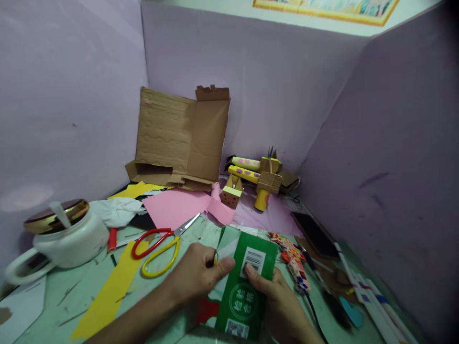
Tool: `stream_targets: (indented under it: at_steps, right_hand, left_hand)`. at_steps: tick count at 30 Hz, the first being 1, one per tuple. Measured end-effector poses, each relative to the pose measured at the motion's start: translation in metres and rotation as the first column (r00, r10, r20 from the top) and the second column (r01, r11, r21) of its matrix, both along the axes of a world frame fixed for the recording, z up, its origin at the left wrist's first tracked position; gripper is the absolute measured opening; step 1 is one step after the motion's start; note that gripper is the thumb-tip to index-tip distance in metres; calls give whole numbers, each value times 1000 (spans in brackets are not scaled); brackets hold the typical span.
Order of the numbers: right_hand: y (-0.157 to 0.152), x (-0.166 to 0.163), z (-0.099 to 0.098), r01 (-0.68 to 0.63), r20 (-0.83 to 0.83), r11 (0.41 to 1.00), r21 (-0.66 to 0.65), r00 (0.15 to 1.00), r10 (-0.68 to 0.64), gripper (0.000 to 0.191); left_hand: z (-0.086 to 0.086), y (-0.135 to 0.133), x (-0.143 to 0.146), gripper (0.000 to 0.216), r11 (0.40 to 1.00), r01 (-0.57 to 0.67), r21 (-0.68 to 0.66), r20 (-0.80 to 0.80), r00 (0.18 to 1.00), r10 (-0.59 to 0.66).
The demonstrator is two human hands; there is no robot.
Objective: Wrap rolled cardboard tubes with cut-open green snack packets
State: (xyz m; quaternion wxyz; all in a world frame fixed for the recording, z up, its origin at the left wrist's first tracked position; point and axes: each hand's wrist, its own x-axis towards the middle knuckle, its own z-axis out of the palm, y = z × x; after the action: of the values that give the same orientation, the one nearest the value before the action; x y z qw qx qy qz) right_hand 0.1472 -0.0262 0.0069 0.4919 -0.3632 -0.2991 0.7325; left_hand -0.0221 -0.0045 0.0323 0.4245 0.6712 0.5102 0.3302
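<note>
A green printed card or packet (241,292) with a barcode label and a round white stamp lies low in the middle of the head view. My left hand (199,277) is closed in a pinch on its left edge, thumb on top. From the right, my right hand (278,298) grips the same green packet, with a fingertip pressed just below the barcode. Under the packet shows a bit of red paper (207,310).
Red-and-yellow scissors (159,246) lie left of my hands, beside a yellow paper strip (107,291) and a white lidded mug (60,239). Pink paper (175,208), a folded cardboard sheet (179,138), a yellow cardboard model (258,177), a dark phone (315,234) and pens (373,296) lie around.
</note>
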Motion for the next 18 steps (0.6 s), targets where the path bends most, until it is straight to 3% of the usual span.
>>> stream_targets:
  at_steps: [3, 6, 9, 13, 18]
  right_hand:
    - [6, 12, -3, 55, 66, 998, -12, 996, -54, 31]
    - [11, 22, -7, 97, 112, 995, -21, 989, -94, 31]
    - [13, 26, -11, 115, 114, 993, -22, 987, -112, 33]
    - [14, 26, -14, 130, 92, 991, -24, 988, -127, 29]
    - [11, 26, -13, 186, 6, 982, -15, 983, -186, 33]
  left_hand:
    - [3, 9, -37, 35, 989, -126, 74, -212, 967, 139]
    - [-7, 12, -71, 16, 950, -277, 146, -393, 865, 312]
    - [-23, 11, -83, 45, 928, -313, 202, -492, 787, 373]
    - [-32, 13, -80, 58, 902, -346, 258, -515, 740, 432]
    - [-22, 15, -75, 52, 859, -409, 308, -408, 759, 507]
